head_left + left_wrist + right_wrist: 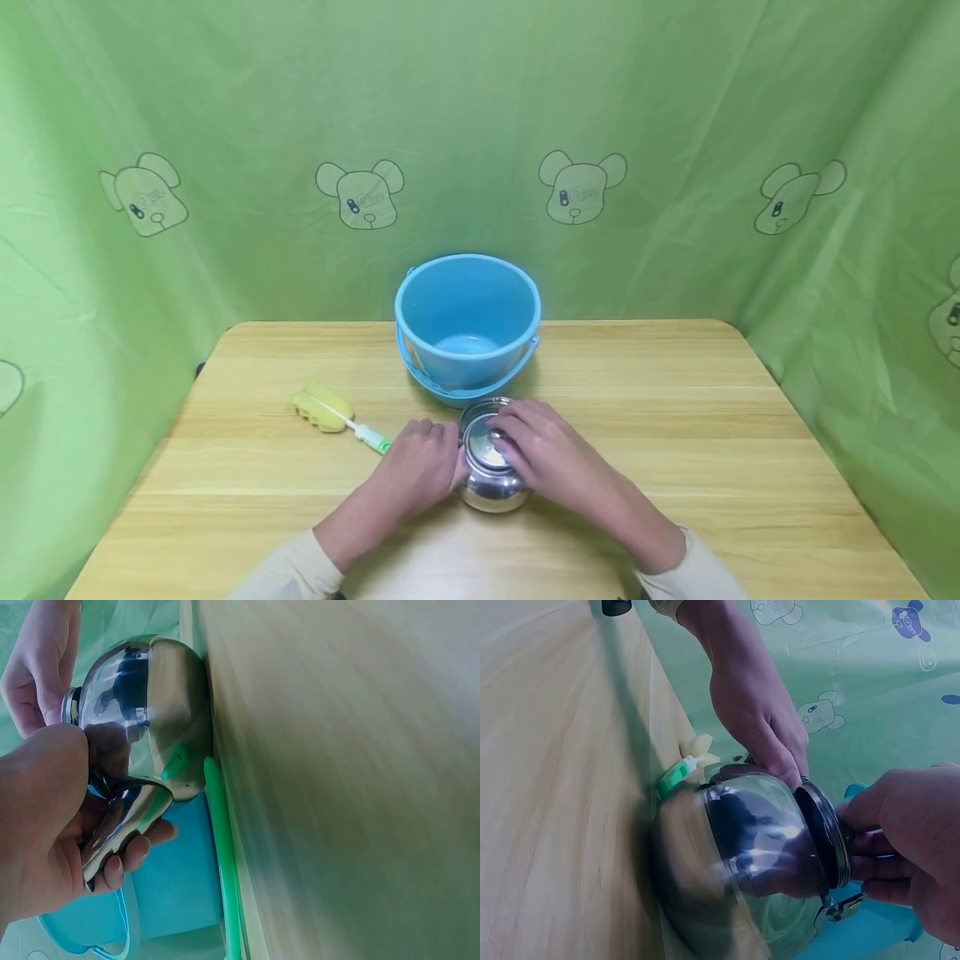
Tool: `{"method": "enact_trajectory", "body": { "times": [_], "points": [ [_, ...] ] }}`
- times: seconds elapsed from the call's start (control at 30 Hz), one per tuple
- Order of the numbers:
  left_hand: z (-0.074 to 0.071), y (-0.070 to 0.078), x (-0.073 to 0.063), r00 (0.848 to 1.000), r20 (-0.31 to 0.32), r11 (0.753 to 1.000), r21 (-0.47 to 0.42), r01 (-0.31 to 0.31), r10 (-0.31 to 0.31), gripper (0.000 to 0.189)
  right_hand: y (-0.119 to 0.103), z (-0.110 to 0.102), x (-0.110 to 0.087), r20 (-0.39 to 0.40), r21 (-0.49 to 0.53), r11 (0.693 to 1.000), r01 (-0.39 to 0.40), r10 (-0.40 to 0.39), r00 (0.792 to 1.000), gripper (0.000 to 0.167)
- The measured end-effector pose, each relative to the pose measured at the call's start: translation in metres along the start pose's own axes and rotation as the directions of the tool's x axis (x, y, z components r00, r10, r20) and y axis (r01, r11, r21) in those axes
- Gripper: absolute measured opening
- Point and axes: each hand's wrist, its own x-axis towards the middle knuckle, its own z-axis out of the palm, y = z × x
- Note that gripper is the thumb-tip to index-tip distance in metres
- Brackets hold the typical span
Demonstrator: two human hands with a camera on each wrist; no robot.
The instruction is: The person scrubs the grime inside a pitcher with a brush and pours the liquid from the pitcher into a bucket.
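Note:
A shiny metal kettle (495, 492) stands on the table between both hands, its rounded body reflecting the surroundings. My left hand (420, 467) grips a curved metal part (124, 825) that juts from its side; whether this is spout or handle I cannot tell. The right hand (543, 446) lies over the kettle's lid (480, 442), thumb and fingers pinching at the knob. From the right wrist view, the lid's edge (829, 832) shows at the kettle's mouth. Left of the left hand lies a sponge brush (330, 407) with a yellow head and a white and green handle (221, 855).
Just behind the kettle stands a blue bucket (468, 304), its carrying handle (480, 390) hanging down in front. A green curtain (465, 100) with bear-head outlines surrounds the wooden table (675, 400).

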Motion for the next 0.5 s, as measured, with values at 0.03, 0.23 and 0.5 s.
{"method": "enact_trajectory", "body": {
  "times": [0.03, 0.23, 0.5],
  "points": [
    [0.0001, 0.0, -0.0001, 1.0, -0.003, 1.0, 0.0, -0.001, 0.001, 0.036, 0.0, -0.0007, -0.0001, -0.002, -0.003, 1.0, -0.001, 0.001, 1.0, 0.025],
    [-0.0004, 0.0003, -0.0002, 1.0, 0.0, 1.0, -0.001, 0.001, -0.001, 0.036, -0.0003, -0.0032, -0.0006, 0.0, -0.012, 1.0, -0.011, 0.011, 1.0, 0.026],
    [-0.0012, 0.0002, -0.0001, 1.0, 0.014, 1.0, 0.001, -0.001, 0.001, 0.037, -0.0007, -0.0047, -0.0015, -0.008, -0.014, 1.0, -0.011, 0.011, 1.0, 0.026]
  ]
}}
